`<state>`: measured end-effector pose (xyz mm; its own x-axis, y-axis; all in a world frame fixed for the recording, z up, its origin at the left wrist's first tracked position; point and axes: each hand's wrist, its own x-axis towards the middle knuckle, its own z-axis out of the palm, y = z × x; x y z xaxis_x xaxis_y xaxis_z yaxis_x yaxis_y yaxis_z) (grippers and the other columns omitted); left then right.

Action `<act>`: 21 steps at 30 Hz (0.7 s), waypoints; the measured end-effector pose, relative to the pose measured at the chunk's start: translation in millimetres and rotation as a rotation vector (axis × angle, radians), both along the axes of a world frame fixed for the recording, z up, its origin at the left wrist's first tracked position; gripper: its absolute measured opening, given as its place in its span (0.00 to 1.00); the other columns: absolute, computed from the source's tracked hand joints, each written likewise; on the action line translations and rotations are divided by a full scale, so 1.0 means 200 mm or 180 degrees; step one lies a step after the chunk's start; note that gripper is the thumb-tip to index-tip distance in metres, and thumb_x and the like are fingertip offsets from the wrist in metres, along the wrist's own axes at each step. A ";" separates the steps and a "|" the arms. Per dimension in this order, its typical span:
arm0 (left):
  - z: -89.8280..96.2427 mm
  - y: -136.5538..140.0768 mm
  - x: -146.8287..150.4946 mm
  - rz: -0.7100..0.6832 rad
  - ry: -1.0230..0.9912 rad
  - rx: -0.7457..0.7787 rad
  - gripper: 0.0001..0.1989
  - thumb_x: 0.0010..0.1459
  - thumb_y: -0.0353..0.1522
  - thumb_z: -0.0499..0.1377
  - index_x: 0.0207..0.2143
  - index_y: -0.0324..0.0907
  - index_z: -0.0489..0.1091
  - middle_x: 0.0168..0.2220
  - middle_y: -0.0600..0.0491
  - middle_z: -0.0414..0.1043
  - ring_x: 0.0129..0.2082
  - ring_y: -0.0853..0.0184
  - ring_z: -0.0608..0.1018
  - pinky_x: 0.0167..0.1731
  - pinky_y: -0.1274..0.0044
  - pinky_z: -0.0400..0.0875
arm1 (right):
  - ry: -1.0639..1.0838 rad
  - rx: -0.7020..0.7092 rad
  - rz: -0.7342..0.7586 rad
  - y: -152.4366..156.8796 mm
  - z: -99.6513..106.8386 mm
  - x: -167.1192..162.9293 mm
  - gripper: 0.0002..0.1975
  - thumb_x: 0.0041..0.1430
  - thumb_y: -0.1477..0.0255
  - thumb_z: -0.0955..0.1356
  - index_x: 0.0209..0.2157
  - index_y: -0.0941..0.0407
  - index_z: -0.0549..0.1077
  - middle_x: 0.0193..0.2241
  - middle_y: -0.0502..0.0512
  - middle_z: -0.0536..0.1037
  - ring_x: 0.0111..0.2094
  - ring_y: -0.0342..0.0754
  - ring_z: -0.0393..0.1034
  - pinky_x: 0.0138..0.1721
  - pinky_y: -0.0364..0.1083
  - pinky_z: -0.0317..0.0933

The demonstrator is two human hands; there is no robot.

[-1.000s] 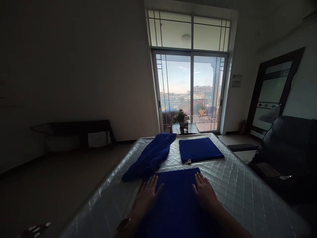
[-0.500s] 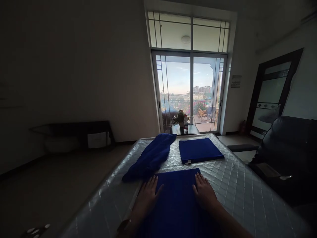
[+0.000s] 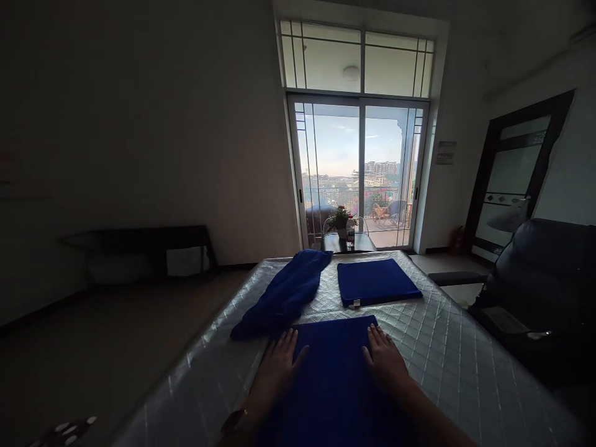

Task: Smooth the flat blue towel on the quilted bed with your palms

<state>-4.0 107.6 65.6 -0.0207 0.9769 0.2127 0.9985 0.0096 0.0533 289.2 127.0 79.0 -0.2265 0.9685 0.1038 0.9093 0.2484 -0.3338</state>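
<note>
We see dim surroundings lit mainly by daylight from the sliding glass doors (image 3: 361, 174) ahead, bright and clear in themselves while the left wall (image 3: 139, 124) and the black armchair (image 3: 554, 267) sink into heavy shadow. Whitish glare catches the ridges of the silver quilted cover (image 3: 442, 347), and we find the left hand (image 3: 279, 360) and right hand (image 3: 384, 354) backlit, with the blue cloth (image 3: 333, 372) between them darkening toward us until its detail is lost. Wide-angle distortion stretches shapes toward our frame's edges, where the corners look murky and soft
</note>
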 end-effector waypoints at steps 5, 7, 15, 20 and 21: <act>0.03 0.00 0.01 -0.0052 -0.0178 -0.0228 0.36 0.70 0.49 0.38 0.70 0.36 0.53 0.73 0.45 0.51 0.72 0.55 0.56 0.70 0.59 0.51 | -0.0078 0.0021 0.0014 0.01 -0.01 0.00 0.34 0.70 0.61 0.52 0.70 0.65 0.52 0.72 0.60 0.51 0.73 0.51 0.41 0.72 0.52 0.37; 0.03 0.00 0.00 -0.0042 -0.0162 -0.0268 0.35 0.70 0.48 0.39 0.70 0.37 0.53 0.72 0.44 0.51 0.72 0.55 0.57 0.70 0.58 0.51 | -0.0118 0.0000 0.0009 0.02 -0.01 0.00 0.34 0.70 0.61 0.52 0.70 0.65 0.52 0.72 0.60 0.50 0.73 0.51 0.40 0.72 0.52 0.37; 0.08 -0.04 -0.07 0.0365 -0.0277 -0.0414 0.40 0.68 0.52 0.36 0.71 0.34 0.51 0.73 0.35 0.50 0.72 0.49 0.55 0.67 0.56 0.56 | -0.0155 -0.0074 0.0046 0.01 0.01 0.00 0.34 0.70 0.61 0.52 0.71 0.65 0.51 0.72 0.59 0.49 0.73 0.51 0.39 0.72 0.52 0.37; 0.09 -0.04 -0.08 0.0402 -0.0318 -0.0466 0.41 0.68 0.53 0.35 0.71 0.34 0.50 0.73 0.34 0.49 0.72 0.49 0.55 0.66 0.55 0.57 | -0.0176 -0.0077 0.0014 0.01 0.02 0.00 0.33 0.70 0.61 0.52 0.71 0.63 0.51 0.73 0.58 0.48 0.73 0.50 0.38 0.72 0.52 0.36; 0.09 -0.04 -0.07 0.0406 -0.0323 -0.0464 0.41 0.68 0.53 0.35 0.71 0.35 0.50 0.73 0.34 0.49 0.73 0.49 0.55 0.66 0.55 0.56 | -0.0189 -0.0077 0.0011 0.01 0.02 0.00 0.33 0.70 0.61 0.52 0.71 0.63 0.51 0.73 0.58 0.48 0.73 0.50 0.38 0.72 0.52 0.36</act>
